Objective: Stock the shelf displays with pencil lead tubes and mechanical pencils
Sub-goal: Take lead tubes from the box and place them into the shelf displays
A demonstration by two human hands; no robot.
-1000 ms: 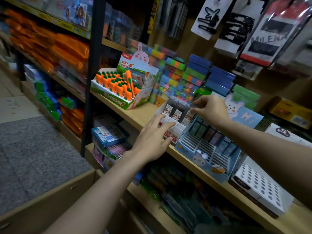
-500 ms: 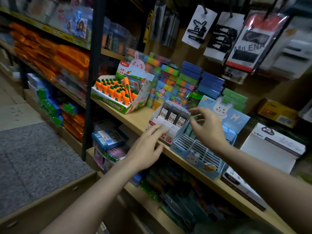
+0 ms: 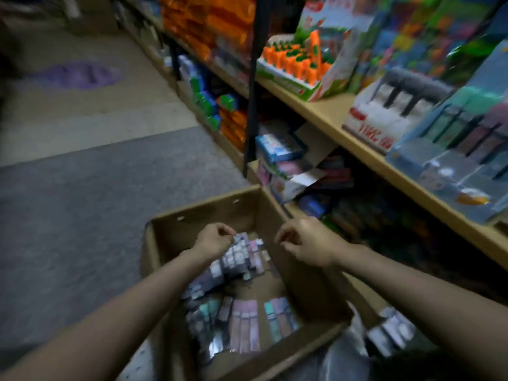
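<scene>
Brown cardboard box [image 3: 203, 215] with pastel pink, mint and lilac packs [image 3: 244, 312]. Orange carrot shapes with green tops [image 3: 291, 61] in a white-and-green display. Pale wood shelf [image 3: 324, 111]. Grey carpet [image 3: 82, 202], purple patch [image 3: 77, 75].

Both arms reach in from the bottom corners; left hand [image 3: 214, 240] and right hand [image 3: 308, 243] sit mid-frame, fingers curled.
</scene>
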